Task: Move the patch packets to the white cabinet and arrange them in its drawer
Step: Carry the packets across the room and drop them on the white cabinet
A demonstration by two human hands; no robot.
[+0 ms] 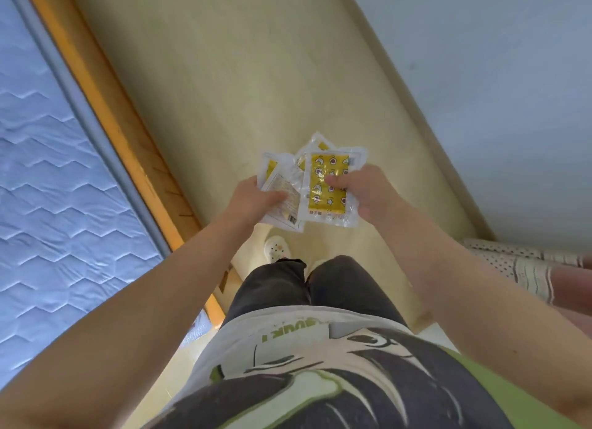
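Your left hand (253,201) and right hand (365,198) each pinch fanned patch packets (320,201) at centre frame, long sides running upward; no cabinet in view.

green lettering on shirt (298,331), partly legible "uuk", packet (283,201) print too small to read

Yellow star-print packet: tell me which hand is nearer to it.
Right. The right hand pinches the yellow star-print packet; the left hand holds a white-backed packet beside it.
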